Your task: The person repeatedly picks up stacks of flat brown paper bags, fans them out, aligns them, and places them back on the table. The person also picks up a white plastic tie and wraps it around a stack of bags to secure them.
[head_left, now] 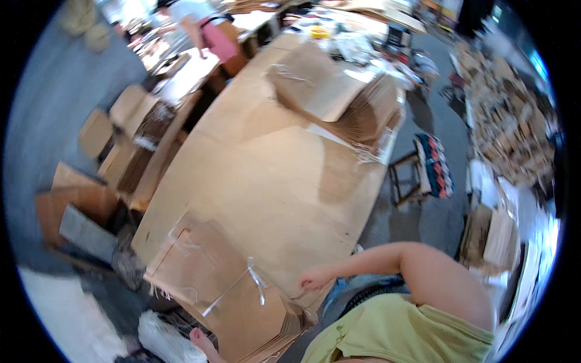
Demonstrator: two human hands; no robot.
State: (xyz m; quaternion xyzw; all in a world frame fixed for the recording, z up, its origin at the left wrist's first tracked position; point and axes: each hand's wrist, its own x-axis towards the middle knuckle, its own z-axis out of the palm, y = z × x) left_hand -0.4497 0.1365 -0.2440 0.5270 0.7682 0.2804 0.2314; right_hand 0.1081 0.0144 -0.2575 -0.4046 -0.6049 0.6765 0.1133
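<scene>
A stack of brown paper bags [206, 260] with white string handles lies on the near end of the wooden table, its layered edges showing at the lower right. White cords [257, 281] lie loosely across the top bag. Just beyond the stack's right side, my right hand [316, 278] hovers over the table edge with its fingers curled closed; anything inside them is too small to make out. At the lower left, my left hand [203, 342] is beside the stack's near left edge. Its fingers look bent together, and whatever they might hold is hidden.
Another fanned stack of brown bags [327, 91] covers the table's far right. A stool with a patterned cushion [433, 166] stands right of the table [248, 175]. Cardboard bundles [130, 157] line the left side, and a paper heap [508, 121] the right. A person [206, 30] works at the far left.
</scene>
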